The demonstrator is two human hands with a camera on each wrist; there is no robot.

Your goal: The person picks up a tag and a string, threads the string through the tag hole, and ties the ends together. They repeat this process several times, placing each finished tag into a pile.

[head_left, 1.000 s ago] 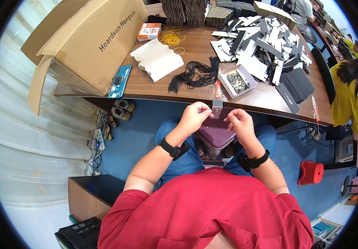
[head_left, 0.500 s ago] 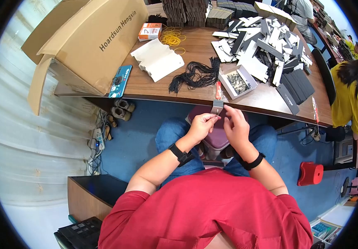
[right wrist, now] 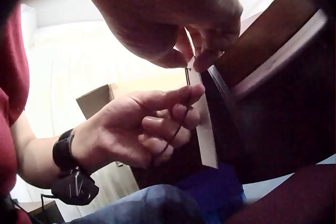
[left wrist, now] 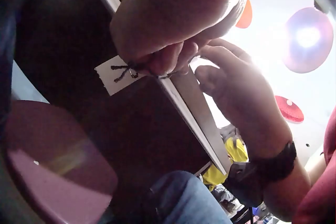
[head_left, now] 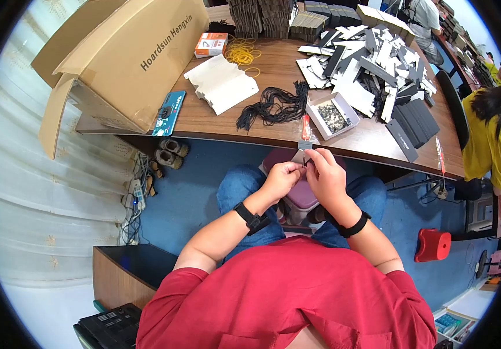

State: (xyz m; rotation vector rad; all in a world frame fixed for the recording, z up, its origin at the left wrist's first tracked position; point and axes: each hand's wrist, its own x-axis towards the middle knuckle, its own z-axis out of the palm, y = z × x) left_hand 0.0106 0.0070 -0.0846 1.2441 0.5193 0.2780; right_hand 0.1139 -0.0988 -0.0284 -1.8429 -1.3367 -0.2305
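A length of black cord point(right wrist: 180, 127) is pinched between the thumb and fingers of my left hand point(head_left: 281, 181) and trails over its fingers. My right hand point(head_left: 327, 176) meets it from the other side, its fingertips pinching the cord close to a pale card point(right wrist: 206, 134). In the left wrist view two cord ends and a small metal piece show against the card point(left wrist: 111, 83). The card hangs at the table's front edge, below small grey cards point(head_left: 305, 145) and an orange-red strip point(head_left: 305, 125).
On the table point(head_left: 279, 58) are black cords point(head_left: 275, 104), a box of small metal parts point(head_left: 333, 114), a pile of black and white strips point(head_left: 372, 64) and dark cards point(head_left: 416, 125). A large carton point(head_left: 128, 64) stands left. A purple stool point(head_left: 300, 192) is below.
The hands were apart on either side of the grey cards. My left hand moved inward below them, and my right hand then came in until its fingertips met the left's at the cord.
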